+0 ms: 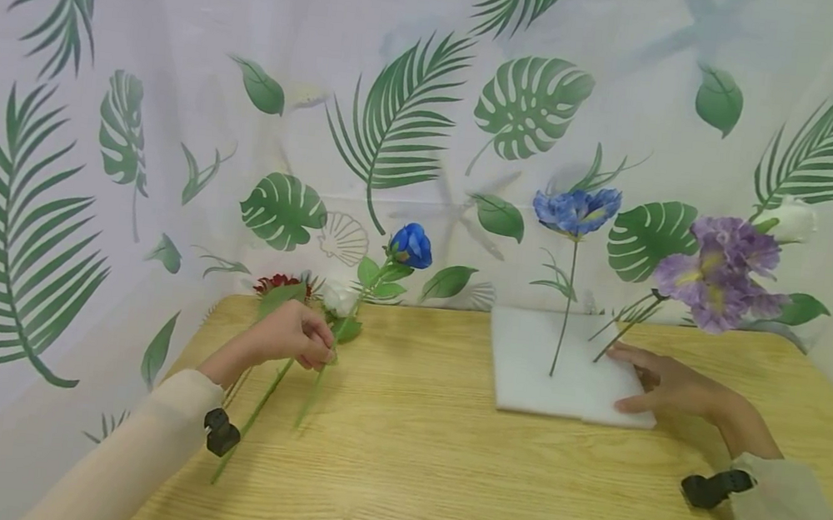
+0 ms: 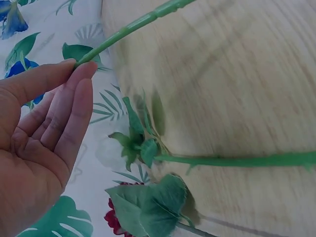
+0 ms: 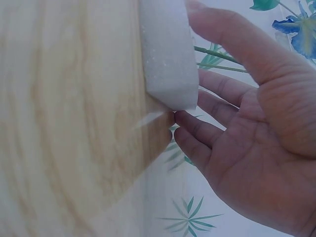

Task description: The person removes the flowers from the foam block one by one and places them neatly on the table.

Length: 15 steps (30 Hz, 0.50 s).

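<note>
My left hand (image 1: 296, 336) pinches the green stem of a blue rose (image 1: 412, 245) between thumb and fingertips; the flower leans up and to the right. In the left wrist view, the pinched stem (image 2: 131, 30) runs up from the fingertips. My right hand (image 1: 675, 394) rests at the right side of a white foam board (image 1: 533, 380), thumb and fingers spread and fairly straight along its edge. Upright in the board stands a blue flower (image 1: 578, 211). A purple flower (image 1: 724, 273) and a white rose (image 1: 794, 221) lean right from it.
Beside and beneath my left hand lie a red flower (image 1: 280, 283) and a white rose (image 1: 340, 297), their stems pointing toward me on the wooden table (image 1: 426, 470). A leaf-printed curtain (image 1: 440, 11) closes off the table's back and sides.
</note>
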Each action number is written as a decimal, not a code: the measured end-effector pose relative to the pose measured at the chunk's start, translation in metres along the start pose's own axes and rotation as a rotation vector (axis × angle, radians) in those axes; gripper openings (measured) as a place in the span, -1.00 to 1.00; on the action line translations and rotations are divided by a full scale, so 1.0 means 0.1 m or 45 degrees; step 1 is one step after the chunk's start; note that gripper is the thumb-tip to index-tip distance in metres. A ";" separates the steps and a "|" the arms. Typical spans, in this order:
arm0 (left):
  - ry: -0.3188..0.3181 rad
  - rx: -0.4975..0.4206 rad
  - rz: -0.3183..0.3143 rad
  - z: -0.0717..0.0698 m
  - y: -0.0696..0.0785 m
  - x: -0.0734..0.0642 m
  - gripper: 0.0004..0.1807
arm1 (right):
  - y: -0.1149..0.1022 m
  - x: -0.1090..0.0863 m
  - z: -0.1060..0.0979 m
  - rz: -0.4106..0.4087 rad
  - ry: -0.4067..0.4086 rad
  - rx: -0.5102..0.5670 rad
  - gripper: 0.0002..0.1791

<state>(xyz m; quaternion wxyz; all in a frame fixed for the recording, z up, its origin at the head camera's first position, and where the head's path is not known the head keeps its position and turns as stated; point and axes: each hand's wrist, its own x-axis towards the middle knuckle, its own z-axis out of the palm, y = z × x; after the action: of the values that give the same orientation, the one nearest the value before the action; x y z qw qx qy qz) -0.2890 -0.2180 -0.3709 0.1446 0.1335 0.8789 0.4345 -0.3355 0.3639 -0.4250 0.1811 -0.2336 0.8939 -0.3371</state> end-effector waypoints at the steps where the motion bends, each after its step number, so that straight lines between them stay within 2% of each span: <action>1: -0.002 -0.002 -0.011 0.00 -0.02 -0.02 -0.83 | 0.01 0.00 0.00 -0.004 0.002 -0.005 0.00; 9: -0.015 -0.021 -0.076 0.01 -0.16 -0.07 -0.82 | 0.03 0.01 0.00 -0.010 0.004 -0.006 -0.01; 15: -0.037 -0.047 -0.095 0.05 -0.28 -0.09 -0.81 | 0.03 0.01 0.00 -0.013 0.000 -0.015 -0.02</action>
<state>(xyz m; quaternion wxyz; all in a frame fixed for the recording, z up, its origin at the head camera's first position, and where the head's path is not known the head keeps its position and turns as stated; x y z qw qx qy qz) -0.2821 -0.2336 -0.3951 0.1759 0.1041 0.8729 0.4431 -0.3371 0.3654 -0.4275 0.1781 -0.2394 0.8945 -0.3328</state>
